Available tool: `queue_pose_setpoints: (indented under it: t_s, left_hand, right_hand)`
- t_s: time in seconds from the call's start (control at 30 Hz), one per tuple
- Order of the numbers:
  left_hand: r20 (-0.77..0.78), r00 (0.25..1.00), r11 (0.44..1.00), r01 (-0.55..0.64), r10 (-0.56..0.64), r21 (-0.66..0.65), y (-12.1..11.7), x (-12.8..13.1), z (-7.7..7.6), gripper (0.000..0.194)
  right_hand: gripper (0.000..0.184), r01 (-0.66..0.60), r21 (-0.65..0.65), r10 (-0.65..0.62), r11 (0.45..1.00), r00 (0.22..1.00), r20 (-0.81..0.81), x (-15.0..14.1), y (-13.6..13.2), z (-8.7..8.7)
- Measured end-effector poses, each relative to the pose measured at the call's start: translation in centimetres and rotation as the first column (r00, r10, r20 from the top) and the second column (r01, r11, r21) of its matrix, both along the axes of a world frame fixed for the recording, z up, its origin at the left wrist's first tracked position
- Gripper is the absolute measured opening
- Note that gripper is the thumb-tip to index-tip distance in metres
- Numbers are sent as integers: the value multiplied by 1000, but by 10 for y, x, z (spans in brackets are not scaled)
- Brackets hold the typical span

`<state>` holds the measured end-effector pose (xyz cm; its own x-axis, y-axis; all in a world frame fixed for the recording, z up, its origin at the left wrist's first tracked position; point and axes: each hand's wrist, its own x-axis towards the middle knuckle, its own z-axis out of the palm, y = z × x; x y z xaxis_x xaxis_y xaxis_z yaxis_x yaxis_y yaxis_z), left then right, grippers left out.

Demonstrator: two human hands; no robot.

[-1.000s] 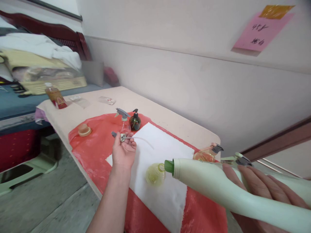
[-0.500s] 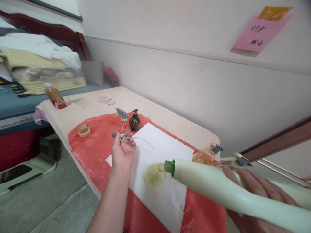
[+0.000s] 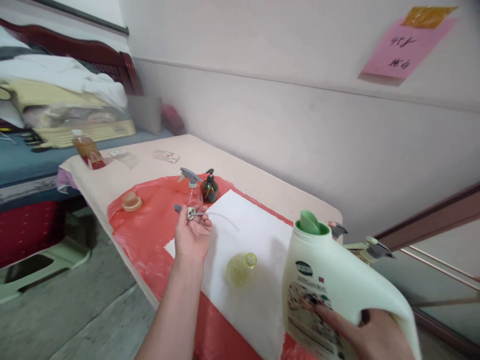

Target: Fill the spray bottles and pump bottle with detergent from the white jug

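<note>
My left hand (image 3: pixel 194 235), palm up, has its fingers closed round a spray pump head (image 3: pixel 190 213) whose thin clear tube (image 3: pixel 223 218) sticks out to the right. Beyond it stand a clear spray bottle (image 3: pixel 193 192) with a grey trigger and a dark pump bottle (image 3: pixel 209 190). My right hand (image 3: pixel 375 332) grips the handle of a big pale-green jug (image 3: pixel 348 272), now nearly upright, with a green pouring spout (image 3: pixel 310 223) and a printed label. Left of the jug, a yellow glass bottle (image 3: pixel 240 269) without a top rests on a white cloth (image 3: pixel 258 240).
A red plastic sheet (image 3: pixel 150 225) lies under the cloth on the table. A beige cap (image 3: pixel 131 201) sits at its left; a juice bottle (image 3: pixel 88 150) stands at the far left corner. More spray heads (image 3: pixel 375 249) show behind the jug. A red stool (image 3: pixel 33 232) stands left.
My right hand has swung the jug from lying almost level, spout near the yellow bottle, to nearly upright and farther right. My left hand has stayed about where it was.
</note>
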<state>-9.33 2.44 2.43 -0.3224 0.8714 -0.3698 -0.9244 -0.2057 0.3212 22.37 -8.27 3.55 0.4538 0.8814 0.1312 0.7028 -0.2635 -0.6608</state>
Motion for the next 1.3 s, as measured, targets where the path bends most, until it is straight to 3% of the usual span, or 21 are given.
queue_pose_setpoints:
  t_s: [0.13, 0.17, 0.23, 0.3, 0.47, 0.57, 0.73, 0.83, 0.9, 1.03, 1.17, 1.3]
  left_hand:
    - [-9, 1000, 1000, 2, -2, -4, 0, 1, 1, 27]
    - [-12, 1000, 1000, 3, -3, -7, 0, 1, 1, 27]
    - [-19, 1000, 1000, 5, -5, -9, 0, 1, 1, 28]
    - [-25, 1000, 1000, 7, -7, -6, 2, 0, 1, 27]
    - [-37, 999, 1000, 12, -11, 2, 4, -1, 0, 27]
    - [-55, 998, 1000, 4, -4, -1, 4, 1, 0, 25]
    - [-89, 996, 1000, -3, 2, -21, 4, 5, 3, 23]
    - [-122, 992, 1000, 21, -23, -13, 2, 10, 2, 24]
    - [-171, 984, 999, 46, -45, 7, 0, 13, 1, 24]
    - [-373, 927, 995, 70, -38, 73, -5, 20, 0, 26]
    - [-633, 770, 984, 44, 76, 172, -9, 25, 3, 24]
    - [-764, 637, 969, 109, 102, 220, -14, 35, 6, 21]
  right_hand:
    - [66, 73, 20, -68, 997, 977, -204, -41, 39, -11]
    - [69, 62, 62, -43, 996, 959, -280, -53, 51, -13]
    - [75, 70, 285, 71, 956, 888, -455, -75, 77, -20]
    - [76, 40, 334, 139, 942, 858, -494, -93, 105, -30]
    - [80, 29, 336, 140, 941, 872, -468, -109, 157, -60]
    - [78, -54, 339, 198, 939, 892, -406, -104, 145, -72]
    - [70, -278, 296, 378, 914, 849, -370, -92, 61, -97]
    - [81, -530, 211, 570, 821, 740, -357, -90, 30, -116]
    - [92, -629, 130, 627, 766, 688, -366, -95, 28, -125]
    - [89, -638, 101, 610, 763, 661, -436, -107, 42, -127]
    - [80, -637, 116, 610, 762, 647, -457, -107, 45, -112]
    - [81, -611, 92, 579, 786, 676, -456, -100, 41, -94]
